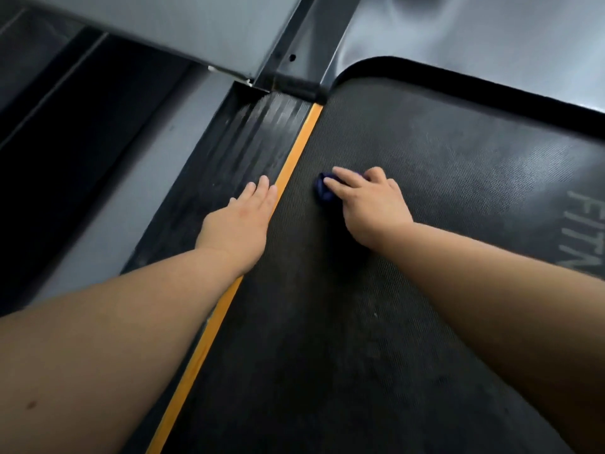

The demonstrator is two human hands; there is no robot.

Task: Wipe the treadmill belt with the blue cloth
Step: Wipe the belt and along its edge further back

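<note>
Blue cloth (323, 191): bunched into a small dark-blue wad, lying on the treadmill belt (393, 306) just right of the frame's centre. Only its left part shows, and the rest is covered by the hand on top of it.

Right hand (371, 204): palm down over the cloth, pressing it to the belt. The fingers are bent at the knuckles and curl over the wad, gripping it, with the forefinger reaching farthest toward the left. The forearm runs in from the lower right edge of the frame.

Belt: black, finely textured, filling the centre and lower right. Pale lettering (586, 231) is printed on it at the right edge, only partly in frame. A few light specks show on the surface below the right forearm.

Orange strip (296, 162): a narrow band along the belt's left edge, running from the lower centre up to the top centre.

Left hand (244, 221): laid flat, fingers straight and together, holding nothing. It rests on the ribbed side rail (242, 149) left of the strip, and its right edge lies on the strip itself. The hands are near each other but apart.

Surroundings: a grey border (137, 198) lies left of the rail, with dark flooring beyond it at the upper left. A black upright post (294, 40) rises from the rail's far end at the top centre. A grey housing (491, 31) with a black rounded rim (458, 81) closes the belt's far end at the upper right.
</note>
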